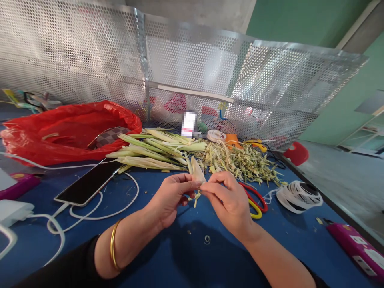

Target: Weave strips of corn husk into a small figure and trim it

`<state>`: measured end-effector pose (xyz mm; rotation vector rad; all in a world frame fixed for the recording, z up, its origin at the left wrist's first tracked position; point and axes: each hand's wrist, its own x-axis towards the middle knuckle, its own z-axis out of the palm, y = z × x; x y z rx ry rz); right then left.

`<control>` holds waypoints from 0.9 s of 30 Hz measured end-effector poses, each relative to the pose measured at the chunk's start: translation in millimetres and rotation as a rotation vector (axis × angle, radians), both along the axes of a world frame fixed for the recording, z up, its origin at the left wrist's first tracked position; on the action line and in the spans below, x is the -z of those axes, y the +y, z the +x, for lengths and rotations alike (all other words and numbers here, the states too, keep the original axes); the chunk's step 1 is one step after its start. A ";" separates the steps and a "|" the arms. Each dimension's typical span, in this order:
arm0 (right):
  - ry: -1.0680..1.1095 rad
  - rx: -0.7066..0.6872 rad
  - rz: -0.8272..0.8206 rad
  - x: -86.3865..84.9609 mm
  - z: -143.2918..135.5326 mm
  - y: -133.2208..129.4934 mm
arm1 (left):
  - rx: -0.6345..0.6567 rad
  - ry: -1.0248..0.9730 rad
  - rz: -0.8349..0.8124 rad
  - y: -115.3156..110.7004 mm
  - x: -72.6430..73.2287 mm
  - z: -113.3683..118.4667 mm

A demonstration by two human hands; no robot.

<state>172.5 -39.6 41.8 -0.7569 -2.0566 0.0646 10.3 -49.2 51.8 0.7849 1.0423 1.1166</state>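
Note:
Between my two hands is a pale corn husk piece, its broad end pointing away and a thin greenish strip hanging below. My left hand pinches it from the left with thumb and fingers. From the right, the fingertips of my right hand close on its lower end, close to my left thumb. Whether a thread is also between the fingertips is too small to tell. Behind my hands lies a stack of long green-white husks. A heap of husk scraps spreads to its right. Scissors with red and yellow handles lie beside my right hand, partly hidden.
A red plastic bag stands open at back left. A smartphone with white cables lies before it. White thread and a purple power strip are at right. A perforated metal screen borders the blue table.

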 end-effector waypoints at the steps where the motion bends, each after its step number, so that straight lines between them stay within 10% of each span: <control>1: -0.017 0.015 0.027 0.7 0.0 -0.1 | 0.009 -0.005 -0.006 0.1 0.3 0.0; 27: -0.094 0.069 0.021 -0.4 1.1 2.4 | 0.076 0.097 0.082 -2.8 3.6 3.0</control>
